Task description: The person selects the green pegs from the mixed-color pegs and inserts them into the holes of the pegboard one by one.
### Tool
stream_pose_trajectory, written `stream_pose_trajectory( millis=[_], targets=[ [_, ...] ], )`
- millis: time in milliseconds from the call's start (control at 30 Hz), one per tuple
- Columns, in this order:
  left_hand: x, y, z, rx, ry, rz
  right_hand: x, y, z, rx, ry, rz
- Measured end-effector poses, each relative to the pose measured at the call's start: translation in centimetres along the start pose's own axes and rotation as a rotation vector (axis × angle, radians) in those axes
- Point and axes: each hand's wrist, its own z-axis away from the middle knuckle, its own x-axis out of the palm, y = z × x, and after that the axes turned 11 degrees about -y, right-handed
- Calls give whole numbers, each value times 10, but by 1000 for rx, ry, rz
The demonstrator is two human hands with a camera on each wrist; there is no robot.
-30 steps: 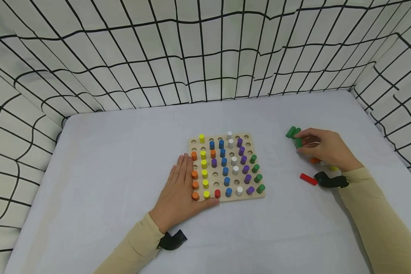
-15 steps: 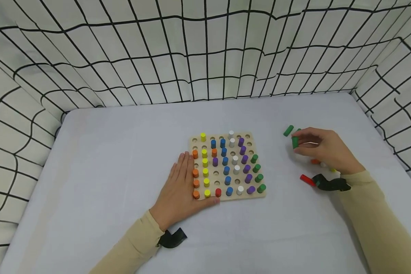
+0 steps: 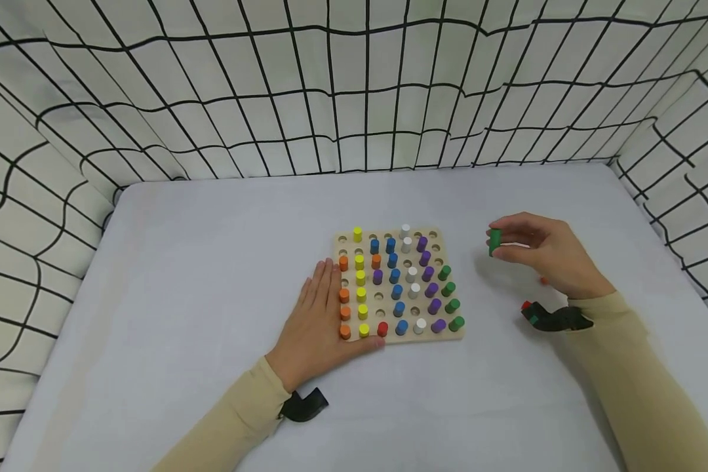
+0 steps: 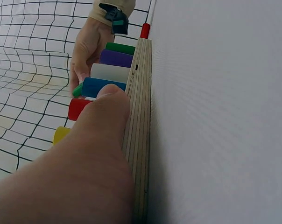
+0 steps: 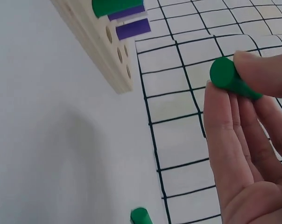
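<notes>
A square wooden pegboard [image 3: 380,305] lies on the white table with rows of coloured pegs upright in it. Some of its holes are bare, mainly along the far edge and the far right corner. My left hand [image 3: 309,328] lies flat along the board's left side, fingers straight, the thumb [image 4: 103,116] along the near edge. Right of the board, my right hand [image 3: 551,252] pinches a green peg [image 3: 495,242] between thumb and fingertips, above the table. The right wrist view shows the end of this green peg [image 5: 222,73] facing the camera.
One loose green peg [image 5: 141,215] lies on the table in the right wrist view. A red peg [image 3: 526,305] and an orange peg [image 3: 543,280] show partly behind the right wrist strap and hand. Black wire mesh [image 3: 366,92] borders the table's back and sides.
My right hand has lifted the green peg from the loose pegs and moved a little left, toward the board. The left hand keeps its place on the board; the head view has shifted slightly.
</notes>
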Motion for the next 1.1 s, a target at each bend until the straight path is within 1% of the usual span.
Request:
stream_pose_trajectory(
  millis=[67, 300, 367, 500, 667, 767, 867, 1100],
  targets=[
    [0, 0, 0, -1, 2, 3, 3, -2, -4, -8, -9, -18],
    [-1, 0, -1, -3, -2, 10, 12, -8, -18, -77, -29, -91],
    [-1, 0, -1, -6, -4, 10, 15, -9, -21, -81, -32, -115],
    [-1, 0, -1, -8, -4, 6, 23, -11, -28, -81, -28, -152],
    [1, 1, -1, -8, -6, 2, 35, -8, -36, -117, -14, -210],
    [1, 2, -2, -8, -12, 3, 42, -5, -39, -125, -8, -219],
    [2, 3, -2, -8, -14, 3, 47, -2, -40, -117, -18, -194],
    [1, 2, -1, -16, -8, 0, 51, 2, -45, -129, -44, -171]
  ],
)
